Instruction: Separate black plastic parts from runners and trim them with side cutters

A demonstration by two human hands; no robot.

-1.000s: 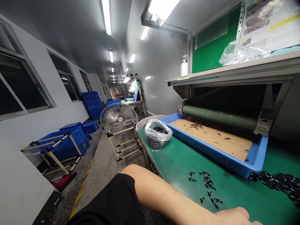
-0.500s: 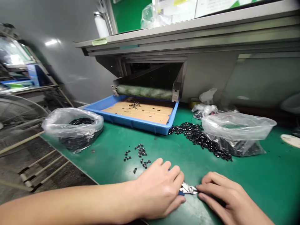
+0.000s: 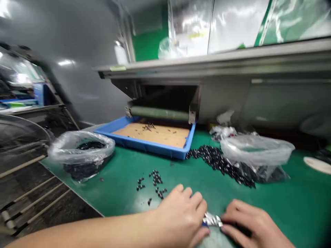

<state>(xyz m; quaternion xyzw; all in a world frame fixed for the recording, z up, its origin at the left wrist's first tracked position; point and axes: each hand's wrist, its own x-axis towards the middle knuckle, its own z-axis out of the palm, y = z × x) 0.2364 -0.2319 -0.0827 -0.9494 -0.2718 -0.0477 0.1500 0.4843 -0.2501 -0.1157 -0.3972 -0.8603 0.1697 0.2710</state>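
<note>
My left hand [image 3: 184, 213] is wrapped round small cutting pliers [image 3: 212, 219] with blue handles and a silver head. The jaws point right, toward my right hand [image 3: 250, 222]. Thumb and fingers of that hand are pinched together at the jaw tips; whatever sits between them is hidden. Several small glossy black pieces [image 3: 156, 177] lie loose beyond my left hand. A larger heap of black pieces [image 3: 217, 160] spreads farther back on the right, beside an open clear plastic bag [image 3: 258, 148] with dark contents. Another clear bag [image 3: 82, 151] holding black pieces stands at the left.
A blue tray [image 3: 144, 146] lined with cardboard sits under a conveyor roller [image 3: 160, 113], with scraps in it. Above runs a metal shelf [image 3: 193, 67]. The green table [image 3: 116, 189] has its edge at the lower left. A white disc [image 3: 317, 165] lies far right.
The camera view has tilted up, so the surroundings appear lower in the picture. Both hands keep their grip, the pliers still between them at nearly the same place on the table.
</note>
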